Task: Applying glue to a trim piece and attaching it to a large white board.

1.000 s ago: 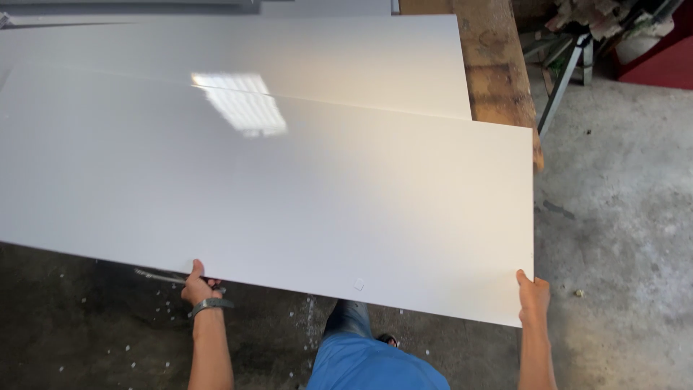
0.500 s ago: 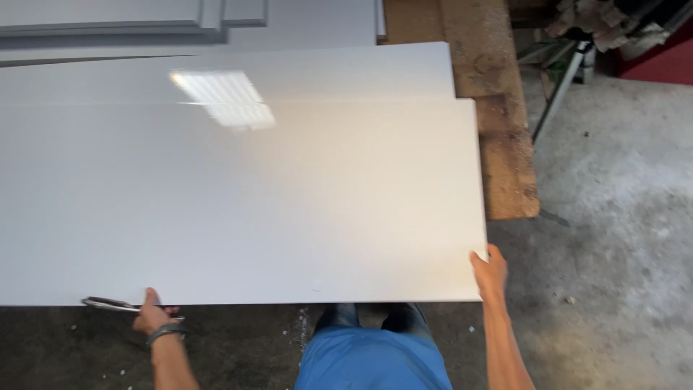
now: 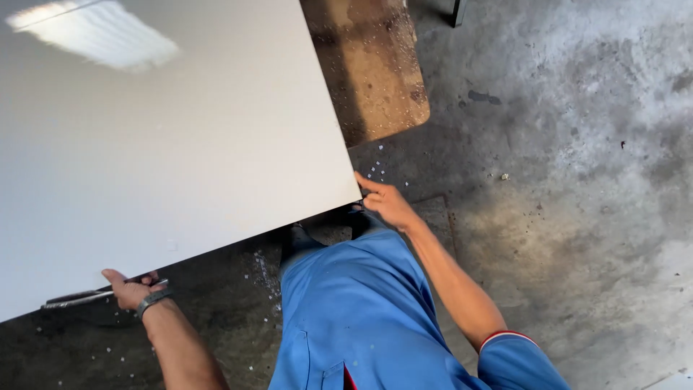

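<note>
Your view has dropped steeply since a second ago: the glossy white panel (image 3: pixel 166 137) now fills the upper left and the concrete floor (image 3: pixel 563 180) the right. Your left hand (image 3: pixel 130 289) is clamped on the panel's near edge, with a slim metal tool (image 3: pixel 79 297) pinned under it. Your right hand (image 3: pixel 386 202) has slid in to the near right corner, fingers curled on it. The wooden bench (image 3: pixel 372 68) shows beyond, so the panel reads as drawn toward you.

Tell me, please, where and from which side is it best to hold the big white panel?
Probably the near long edge of the white panel, from below. The sheet is wide, thin and smooth, so only its edges offer grip. The left hand and right hand take that edge far apart, the right near the corner.
</note>
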